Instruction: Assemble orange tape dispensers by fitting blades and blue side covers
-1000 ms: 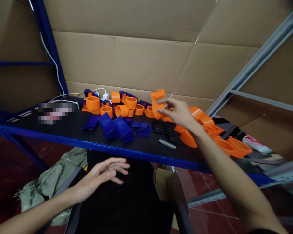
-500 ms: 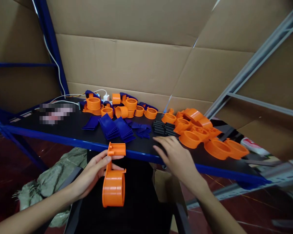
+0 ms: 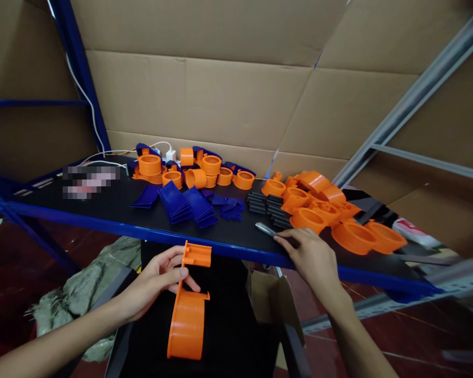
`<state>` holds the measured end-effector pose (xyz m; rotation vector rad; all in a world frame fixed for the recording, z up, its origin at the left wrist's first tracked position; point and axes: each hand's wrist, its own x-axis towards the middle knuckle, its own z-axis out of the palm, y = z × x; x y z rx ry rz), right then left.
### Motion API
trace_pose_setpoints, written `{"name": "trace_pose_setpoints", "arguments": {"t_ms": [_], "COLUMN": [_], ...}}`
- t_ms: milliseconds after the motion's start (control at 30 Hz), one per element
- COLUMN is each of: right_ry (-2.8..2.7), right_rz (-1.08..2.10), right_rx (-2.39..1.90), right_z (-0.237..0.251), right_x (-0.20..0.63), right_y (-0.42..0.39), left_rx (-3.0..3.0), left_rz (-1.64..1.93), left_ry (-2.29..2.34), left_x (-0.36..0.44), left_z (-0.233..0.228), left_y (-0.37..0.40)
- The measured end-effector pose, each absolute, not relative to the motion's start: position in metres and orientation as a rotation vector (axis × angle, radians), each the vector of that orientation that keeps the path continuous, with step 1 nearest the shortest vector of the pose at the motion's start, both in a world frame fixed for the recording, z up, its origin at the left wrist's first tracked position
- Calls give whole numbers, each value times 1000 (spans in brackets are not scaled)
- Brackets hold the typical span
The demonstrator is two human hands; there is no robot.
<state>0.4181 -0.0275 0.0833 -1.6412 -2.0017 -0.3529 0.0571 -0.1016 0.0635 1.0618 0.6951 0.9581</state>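
Observation:
My left hand (image 3: 167, 275) is closed on an orange plastic tape dispenser frame (image 3: 187, 325), held up in front of the table edge. The frame's wide ring hangs at the bottom, and a short ribbed arm sticks out at the top. My right hand (image 3: 311, 257) reaches over the table edge, thumb and forefinger pinched at the near end of a shiny thin metal strip (image 3: 265, 229). That strip lies on the black tabletop; whether it is one piece or several stacked, I cannot tell. Beyond it is a pile of black ribbed rollers (image 3: 274, 210).
More orange frames (image 3: 307, 219) are heaped at the right. Flat blue plates (image 3: 175, 202) and small blue pieces (image 3: 232, 208) lie mid-table. Orange-and-blue dispensers (image 3: 211, 165) stand behind, near a white charger (image 3: 171, 155). A cardboard box (image 3: 274, 299) sits below the blue table edge.
My right hand has moved right and down, its fingers drawn together at the metal strip, which now shows. My left hand has lowered the orange frame slightly and shifted it right.

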Motion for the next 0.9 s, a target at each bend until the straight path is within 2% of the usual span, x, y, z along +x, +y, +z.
{"name": "trace_pose_setpoints", "arguments": {"t_ms": [133, 600, 767, 833, 900], "right_ry": [-1961, -1851, -1725, -1690, -1730], "right_rz": [-253, -220, -220, -108, 162], "right_rx": [-1630, -1616, -1483, -1387, -1276], "right_z": [85, 83, 99, 108, 114], "right_x": [424, 427, 422, 408, 385], "right_y": [-24, -13, -14, -22, -34], "left_rx": [1089, 1125, 1125, 1137, 1153], "left_rz": [924, 895, 872, 862, 854], "left_ry": [690, 733, 737, 743, 751], "left_x": [57, 57, 56, 57, 58], "left_z": [62, 61, 60, 60, 60], "left_y": [-101, -102, -102, -101, -101]}}
